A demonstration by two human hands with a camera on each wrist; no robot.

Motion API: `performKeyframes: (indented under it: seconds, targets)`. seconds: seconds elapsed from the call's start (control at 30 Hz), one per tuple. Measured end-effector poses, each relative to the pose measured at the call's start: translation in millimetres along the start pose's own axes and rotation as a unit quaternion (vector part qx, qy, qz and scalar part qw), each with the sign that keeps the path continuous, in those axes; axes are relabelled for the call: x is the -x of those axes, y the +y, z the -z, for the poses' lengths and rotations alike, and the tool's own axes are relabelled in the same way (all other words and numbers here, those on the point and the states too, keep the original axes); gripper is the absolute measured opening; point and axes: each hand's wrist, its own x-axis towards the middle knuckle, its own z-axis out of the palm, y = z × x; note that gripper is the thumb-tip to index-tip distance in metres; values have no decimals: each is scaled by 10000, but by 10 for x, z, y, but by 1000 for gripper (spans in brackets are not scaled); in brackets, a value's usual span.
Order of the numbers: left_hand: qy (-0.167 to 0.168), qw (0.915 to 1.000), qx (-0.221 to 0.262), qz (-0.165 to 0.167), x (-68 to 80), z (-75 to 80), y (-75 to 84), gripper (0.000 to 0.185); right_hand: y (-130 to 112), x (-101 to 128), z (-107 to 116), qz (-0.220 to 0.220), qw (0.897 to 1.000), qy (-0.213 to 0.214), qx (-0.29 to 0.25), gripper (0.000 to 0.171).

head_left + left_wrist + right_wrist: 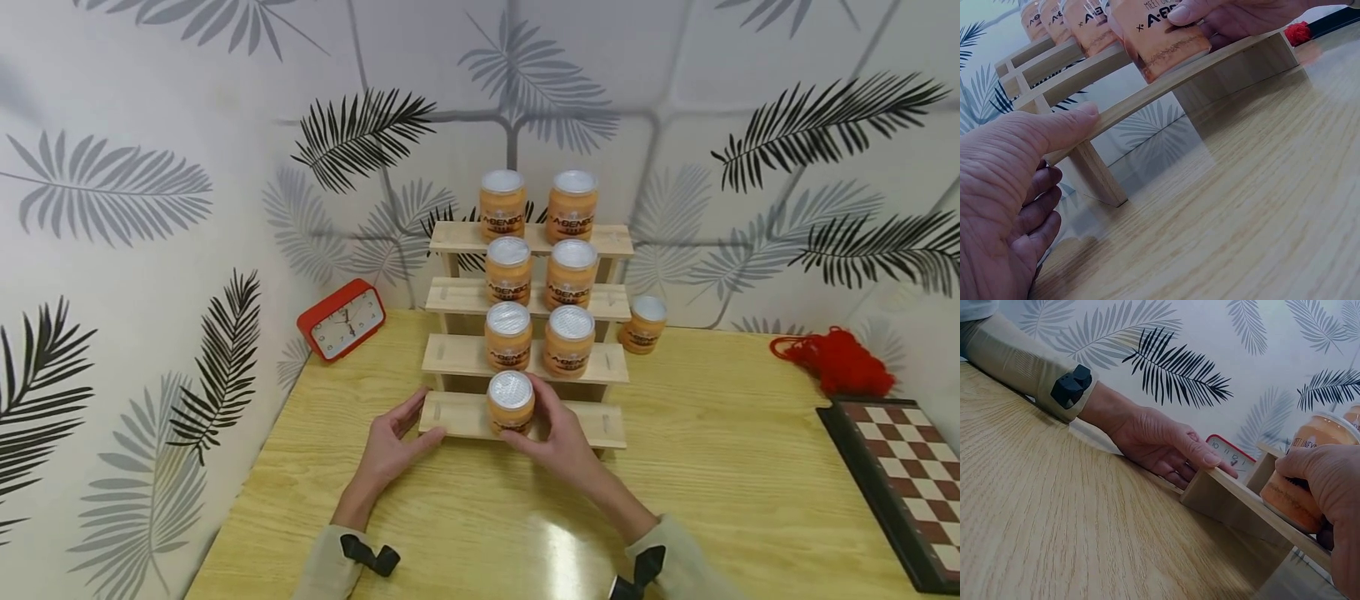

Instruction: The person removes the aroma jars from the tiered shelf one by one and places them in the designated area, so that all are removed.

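Wooden steps (607, 422) already hold six jars up high, and now my right hand (558, 437) grips a seventh orange jar (511, 402) on the bottom step while my left hand (390, 446) rests flat-fingered on its end, with one last jar (643, 323) waiting on the table (712, 492).

Orange jar (511, 403), silver lid, upright on lowest step of wooden rack (609, 425).

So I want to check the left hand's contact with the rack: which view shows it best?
The left wrist view: the left hand lays its thumb along the bottom shelf edge, up close. The right wrist view shows the fingers on the shelf end from the side. The head view shows it small, from above.
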Motion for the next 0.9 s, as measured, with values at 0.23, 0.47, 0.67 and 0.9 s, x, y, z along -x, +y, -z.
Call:
performKeyframes:
  seconds: [0.23,0.47,0.67,0.9]
  targets:
    - [4,10000,-44,-10,0,34,28,73,-3,-9,-26,26,10000,-4,-35,88]
    - [20,9999,-51,125,9,8,61,73,-53,-2,-29,85,9999,37,-63,88]
    - [16,10000,-25,15,29,-8,50,73,-56,8,-32,103,9999,35,32,90]
    - [-2,10000,-23,-94,11,-12,25,72,-35,14,-31,-59,9999,60,132,91]
